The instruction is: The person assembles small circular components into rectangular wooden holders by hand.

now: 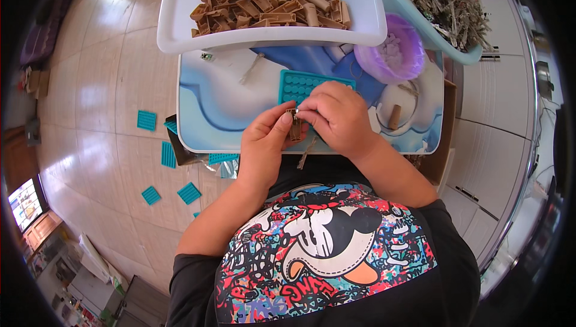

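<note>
My left hand [267, 135] is closed around a small brown plastic casing [295, 130], its hollow side facing up. At the casing's top end, my right hand [339, 117] pinches with thumb and forefinger; whatever tiny part sits between those fingertips is too small to name. Below the hands hangs a thin bundle of wires [306, 153] over the table's near edge. Just beyond my fingers lies a teal tray [289, 76] with rows of round hollows, partly covered by my right hand.
A white bin [180, 24] of brown casings [258, 0] stands at the back. Right of it are a purple basket [414, 57] with pale pieces and a blue tub [447, 51] of wired parts. One casing [395, 117] rests on the table [225, 108]. Teal trays [146, 120] lie on the floor.
</note>
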`<state>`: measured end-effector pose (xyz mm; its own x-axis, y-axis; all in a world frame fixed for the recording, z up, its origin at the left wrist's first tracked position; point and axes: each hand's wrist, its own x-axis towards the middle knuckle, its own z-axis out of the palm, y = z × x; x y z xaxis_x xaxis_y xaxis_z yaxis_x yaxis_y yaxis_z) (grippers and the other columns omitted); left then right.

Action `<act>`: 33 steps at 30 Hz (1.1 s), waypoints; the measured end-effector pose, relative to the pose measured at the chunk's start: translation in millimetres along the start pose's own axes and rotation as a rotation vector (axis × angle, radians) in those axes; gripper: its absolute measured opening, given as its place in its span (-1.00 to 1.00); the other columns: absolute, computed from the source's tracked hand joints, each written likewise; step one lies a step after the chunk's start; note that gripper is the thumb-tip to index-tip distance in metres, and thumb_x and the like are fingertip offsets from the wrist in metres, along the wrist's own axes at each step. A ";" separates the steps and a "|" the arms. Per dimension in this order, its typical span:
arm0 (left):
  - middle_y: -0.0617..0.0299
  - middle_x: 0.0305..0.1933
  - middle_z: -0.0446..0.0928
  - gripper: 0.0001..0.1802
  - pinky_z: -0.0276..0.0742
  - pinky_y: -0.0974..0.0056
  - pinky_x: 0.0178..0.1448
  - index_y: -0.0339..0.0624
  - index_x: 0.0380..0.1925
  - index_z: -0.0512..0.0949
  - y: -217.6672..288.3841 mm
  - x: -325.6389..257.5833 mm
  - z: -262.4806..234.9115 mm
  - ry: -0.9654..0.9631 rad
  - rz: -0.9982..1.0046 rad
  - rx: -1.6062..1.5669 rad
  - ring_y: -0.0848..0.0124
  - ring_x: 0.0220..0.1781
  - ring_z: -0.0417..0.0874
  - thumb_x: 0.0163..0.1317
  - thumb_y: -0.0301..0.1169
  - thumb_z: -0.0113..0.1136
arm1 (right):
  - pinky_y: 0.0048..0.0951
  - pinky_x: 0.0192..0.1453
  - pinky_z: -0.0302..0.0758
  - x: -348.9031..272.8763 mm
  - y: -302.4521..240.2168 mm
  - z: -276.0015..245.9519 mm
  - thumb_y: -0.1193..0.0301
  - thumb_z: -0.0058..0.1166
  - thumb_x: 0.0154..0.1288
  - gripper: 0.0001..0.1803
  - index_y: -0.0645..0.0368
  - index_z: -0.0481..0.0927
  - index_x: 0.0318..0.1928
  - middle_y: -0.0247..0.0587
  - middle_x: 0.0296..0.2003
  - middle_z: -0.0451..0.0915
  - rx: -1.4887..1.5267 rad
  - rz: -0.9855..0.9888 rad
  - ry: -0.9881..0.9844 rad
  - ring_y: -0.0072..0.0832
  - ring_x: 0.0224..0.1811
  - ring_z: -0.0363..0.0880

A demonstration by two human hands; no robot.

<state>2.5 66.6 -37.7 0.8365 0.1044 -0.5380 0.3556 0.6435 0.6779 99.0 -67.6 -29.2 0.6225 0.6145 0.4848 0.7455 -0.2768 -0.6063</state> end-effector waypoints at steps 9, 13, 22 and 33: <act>0.15 -0.14 0.57 -0.67 0.56 0.31 -0.03 -0.30 0.04 0.45 -1.3 1.4 0.0 0.035 -0.012 0.013 0.41 -0.16 0.61 0.35 -0.37 0.02 | -0.32 -0.40 0.44 -13.8 -4.2 1.0 0.49 0.19 -0.20 -0.77 0.13 0.56 -0.39 -0.27 -0.49 0.50 -0.165 -0.131 -0.041 -0.33 -0.44 0.51; 0.10 -0.12 0.57 -0.66 0.57 0.30 -0.02 -0.32 0.06 0.43 2.3 -0.2 3.4 0.032 -0.016 -0.006 0.38 -0.15 0.62 0.35 -0.37 0.00 | -0.31 -0.37 0.44 -16.6 11.8 -13.2 0.48 0.21 -0.12 -0.79 0.13 0.57 -0.36 -0.26 -0.48 0.50 -0.188 -0.020 0.050 -0.29 -0.43 0.51; 0.06 -0.11 0.56 -0.64 0.58 0.29 -0.02 -0.34 0.07 0.40 2.5 0.8 2.9 0.017 -0.004 0.021 0.36 -0.13 0.62 0.35 -0.36 -0.01 | -0.30 -0.32 0.43 -11.4 22.4 -20.3 0.42 0.26 -0.10 -0.83 0.11 0.55 -0.45 -0.28 -0.47 0.45 -0.309 0.297 -0.056 -0.27 -0.37 0.48; 0.09 -0.12 0.57 -0.66 0.57 0.30 -0.04 -0.33 0.05 0.42 0.9 2.2 2.5 0.001 -0.016 0.004 0.38 -0.15 0.62 0.35 -0.38 0.01 | -0.31 -0.37 0.42 -1.9 -1.3 -14.6 0.52 0.24 -0.08 -0.87 0.20 0.54 -0.47 -0.21 -0.48 0.49 -0.206 0.093 -0.018 -0.25 -0.43 0.48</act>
<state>5.7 65.6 -37.0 0.8305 0.0946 -0.5490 0.3705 0.6421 0.6712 100.3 -79.2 -20.1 0.6881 0.5919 0.4198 0.7189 -0.4772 -0.5055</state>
